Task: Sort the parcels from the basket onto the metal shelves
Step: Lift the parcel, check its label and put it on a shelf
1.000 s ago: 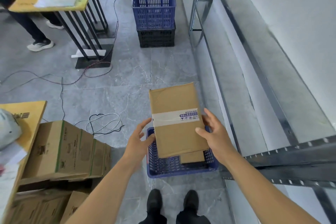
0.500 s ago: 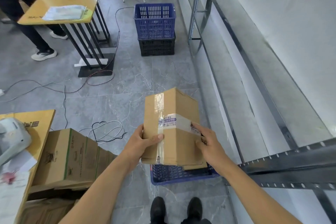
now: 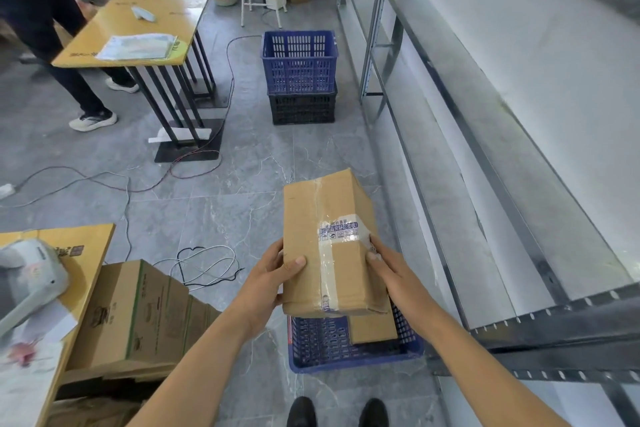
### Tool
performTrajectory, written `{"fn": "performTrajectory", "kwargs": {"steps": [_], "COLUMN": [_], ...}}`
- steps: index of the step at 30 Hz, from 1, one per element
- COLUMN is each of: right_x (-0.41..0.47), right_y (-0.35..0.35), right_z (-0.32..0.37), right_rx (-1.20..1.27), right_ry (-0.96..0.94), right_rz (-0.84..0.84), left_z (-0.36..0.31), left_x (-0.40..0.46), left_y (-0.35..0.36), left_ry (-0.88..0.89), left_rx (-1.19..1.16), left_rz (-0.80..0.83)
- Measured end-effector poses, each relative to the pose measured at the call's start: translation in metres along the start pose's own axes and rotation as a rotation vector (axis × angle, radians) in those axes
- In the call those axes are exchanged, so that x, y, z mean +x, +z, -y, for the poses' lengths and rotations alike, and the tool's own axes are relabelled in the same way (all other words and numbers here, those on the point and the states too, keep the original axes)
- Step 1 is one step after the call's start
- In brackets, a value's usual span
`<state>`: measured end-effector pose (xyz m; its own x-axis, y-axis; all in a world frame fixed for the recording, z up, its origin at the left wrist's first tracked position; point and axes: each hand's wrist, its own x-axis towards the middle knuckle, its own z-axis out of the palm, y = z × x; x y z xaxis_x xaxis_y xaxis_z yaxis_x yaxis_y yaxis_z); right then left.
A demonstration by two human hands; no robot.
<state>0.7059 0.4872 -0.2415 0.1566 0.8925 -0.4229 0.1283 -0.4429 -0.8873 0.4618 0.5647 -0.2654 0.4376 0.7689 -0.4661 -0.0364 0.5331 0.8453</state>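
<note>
I hold a brown cardboard parcel [image 3: 329,246] with a taped label in both hands, above the blue basket [image 3: 353,354] on the floor by my feet. My left hand [image 3: 270,277] grips its left side with the thumb on top. My right hand [image 3: 391,267] grips its right side near the label. A smaller cardboard parcel [image 3: 372,328] lies in the basket, partly hidden under the held one. The metal shelves [image 3: 485,156] run along the right wall, their long grey boards bare.
Stacked cardboard boxes [image 3: 138,315] stand at lower left beside a yellow table [image 3: 86,253]. A blue crate on a black crate [image 3: 299,76] stands ahead. Cables [image 3: 207,263] lie on the floor. A person [image 3: 52,28] stands by a second yellow table [image 3: 156,17].
The parcel has been lifted out of the basket and turned from flat to show its taped side. My view has risen, showing more of the room ahead.
</note>
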Motion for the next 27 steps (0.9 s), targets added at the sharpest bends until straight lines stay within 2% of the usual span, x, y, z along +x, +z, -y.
{"fn": "performTrajectory", "kwargs": {"steps": [6, 10, 18, 21, 24, 27], "right_x": [-0.004, -0.003, -0.003, -0.001, 0.001, 0.003], "right_y": [0.003, 0.003, 0.002, 0.003, 0.006, 0.003], "right_z": [0.000, -0.002, -0.013, -0.022, -0.030, -0.034], "right_rx": [0.260, 0.371, 0.506, 0.599, 0.646, 0.600], "right_ry": [-0.005, 0.036, 0.128, 0.126, 0.116, 0.047], "right_rz": [0.154, 0.164, 0.112, 0.156, 0.187, 0.099], "left_z": [-0.011, -0.016, -0.009, -0.011, -0.012, -0.010], "left_x": [-0.005, -0.007, -0.019, -0.021, -0.026, -0.034], "left_y": [0.008, 0.007, 0.011, 0.012, 0.012, 0.005], "left_ry": [0.029, 0.025, 0.190, 0.087, -0.044, -0.144], "left_rx": [0.012, 0.006, 0.273, 0.205, 0.151, 0.083], "left_rz": [0.027, 0.027, -0.100, -0.127, -0.073, -0.023]}}
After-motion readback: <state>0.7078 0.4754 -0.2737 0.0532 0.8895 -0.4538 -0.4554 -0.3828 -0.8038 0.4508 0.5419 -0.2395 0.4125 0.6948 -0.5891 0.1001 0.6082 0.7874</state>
